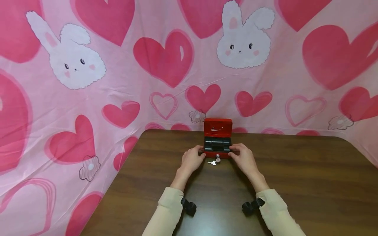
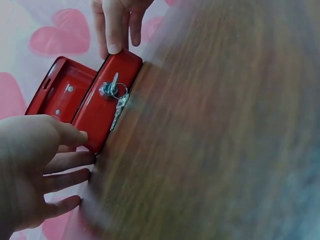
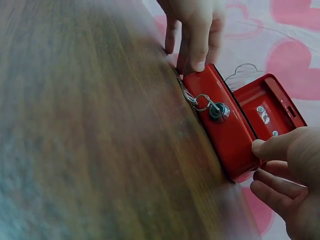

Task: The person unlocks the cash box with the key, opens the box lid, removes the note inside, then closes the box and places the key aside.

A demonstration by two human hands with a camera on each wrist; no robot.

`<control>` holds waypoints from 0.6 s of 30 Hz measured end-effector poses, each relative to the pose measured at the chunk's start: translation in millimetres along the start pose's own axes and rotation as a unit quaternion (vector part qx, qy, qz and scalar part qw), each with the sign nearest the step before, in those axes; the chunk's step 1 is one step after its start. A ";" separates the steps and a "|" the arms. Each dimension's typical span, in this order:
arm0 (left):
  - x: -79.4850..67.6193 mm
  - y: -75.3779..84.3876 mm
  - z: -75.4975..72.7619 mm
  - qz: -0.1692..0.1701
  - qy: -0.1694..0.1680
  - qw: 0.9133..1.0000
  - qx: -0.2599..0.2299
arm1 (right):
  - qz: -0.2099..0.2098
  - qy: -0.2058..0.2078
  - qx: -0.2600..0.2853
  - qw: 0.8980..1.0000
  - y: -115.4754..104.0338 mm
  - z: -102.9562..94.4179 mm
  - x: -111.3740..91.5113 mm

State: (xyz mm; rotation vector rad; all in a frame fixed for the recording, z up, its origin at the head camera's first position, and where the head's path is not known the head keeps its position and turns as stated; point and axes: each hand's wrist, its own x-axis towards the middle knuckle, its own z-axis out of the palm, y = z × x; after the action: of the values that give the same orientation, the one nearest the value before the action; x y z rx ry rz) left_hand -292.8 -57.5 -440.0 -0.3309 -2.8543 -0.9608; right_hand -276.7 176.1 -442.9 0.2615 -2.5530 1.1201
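Note:
A small red cash box (image 1: 217,154) stands near the far side of the table, its lid (image 1: 218,127) raised and a black compartment tray (image 1: 218,144) inside. One key sits in the front lock (image 3: 219,112); a second key (image 2: 119,111) hangs from it on a ring. My left hand (image 1: 192,159) holds the box's left end, thumb on the front edge and fingers along the side. At the opposite end, my right hand (image 1: 243,159) grips the box likewise, its thumb (image 3: 270,147) at the front corner.
The brown wooden table (image 1: 295,183) extends to both sides and toward me. Behind it hangs a pink cloth (image 1: 165,19) with hearts and rabbits. Black wrist cameras (image 1: 189,207) are strapped at both cream sleeves (image 1: 274,206).

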 end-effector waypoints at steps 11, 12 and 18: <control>1.5 -1.8 1.9 0.002 -0.002 1.000 0.000 | 0.006 0.011 0.015 1.000 -1.1 0.0 -1.0; 1.7 -1.7 1.5 0.003 -0.003 1.000 -0.001 | 0.006 0.013 0.017 1.000 -1.2 0.3 -0.5; 2.4 -2.4 0.2 0.006 -0.008 1.000 -0.002 | 0.002 0.018 0.022 1.000 -1.3 1.2 0.6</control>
State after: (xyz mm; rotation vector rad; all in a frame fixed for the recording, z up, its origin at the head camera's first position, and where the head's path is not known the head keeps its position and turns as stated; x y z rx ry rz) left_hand -295.7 -58.8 -441.2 -0.3573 -2.8627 -0.9652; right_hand -277.2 174.3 -442.5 0.2441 -2.5004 1.1739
